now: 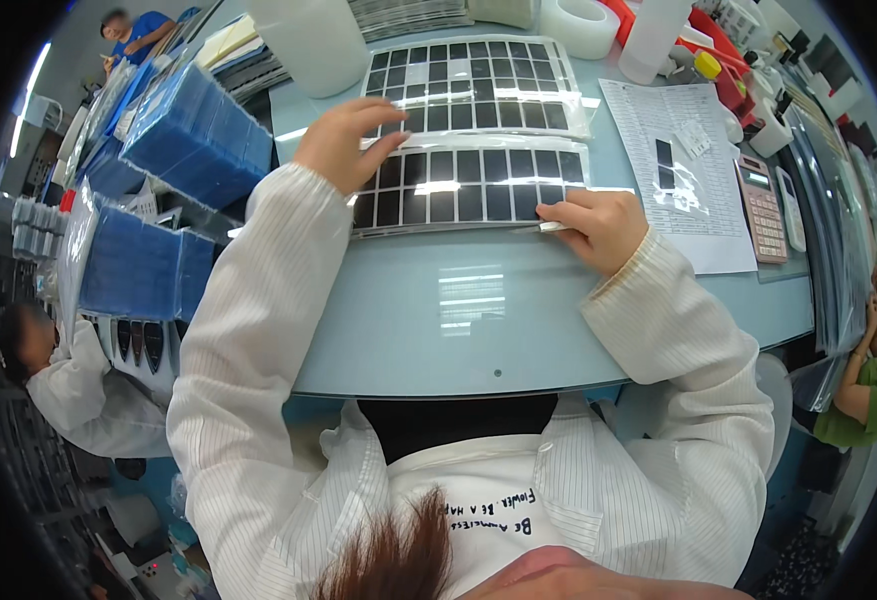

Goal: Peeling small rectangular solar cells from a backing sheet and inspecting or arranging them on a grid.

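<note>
Two clear sheets bearing rows of dark rectangular pieces lie one behind the other on the table. My left hand point(348, 145) is at the left end of the near sheet point(470, 188), its thumb and fingers apart, reaching over the border with the far sheet point(473, 88). It holds nothing that I can see. My right hand point(600, 228) is closed at the near sheet's lower right corner. Out of its fingers points a slim, pale, pointed tool point(543, 229), perhaps tweezers; most of it is hidden by the hand.
Right of the sheets, a printed paper point(688, 230) carries small dark and clear pieces. Beside it sits a pink calculator point(760, 205). A white cylinder point(313, 45) and a tape roll point(580, 25) stand behind. Blue packed stacks point(196, 135) line the left. Other people sit nearby.
</note>
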A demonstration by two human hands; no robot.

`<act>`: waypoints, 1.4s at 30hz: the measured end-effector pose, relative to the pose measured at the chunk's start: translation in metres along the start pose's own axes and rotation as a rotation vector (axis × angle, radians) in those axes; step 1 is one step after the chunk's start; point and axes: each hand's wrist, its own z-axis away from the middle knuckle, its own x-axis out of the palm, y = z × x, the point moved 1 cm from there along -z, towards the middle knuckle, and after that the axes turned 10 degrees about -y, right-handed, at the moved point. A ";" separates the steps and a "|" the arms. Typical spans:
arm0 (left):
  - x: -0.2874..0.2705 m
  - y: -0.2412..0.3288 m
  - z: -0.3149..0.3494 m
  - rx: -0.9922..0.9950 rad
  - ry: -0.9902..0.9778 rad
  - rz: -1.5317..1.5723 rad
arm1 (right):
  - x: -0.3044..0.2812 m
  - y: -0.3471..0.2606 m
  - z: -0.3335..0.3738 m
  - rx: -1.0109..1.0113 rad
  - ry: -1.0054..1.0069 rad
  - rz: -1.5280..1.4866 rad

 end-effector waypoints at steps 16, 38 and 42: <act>0.022 -0.104 -0.083 -0.971 -0.043 0.644 | 0.007 0.001 0.001 0.123 -0.030 -0.236; -0.025 -0.081 -0.101 -0.534 0.182 1.072 | 0.004 0.001 0.002 0.131 0.048 -0.323; -0.063 -0.025 -0.070 -0.149 0.439 1.027 | -0.020 -0.009 0.010 0.424 0.379 -0.543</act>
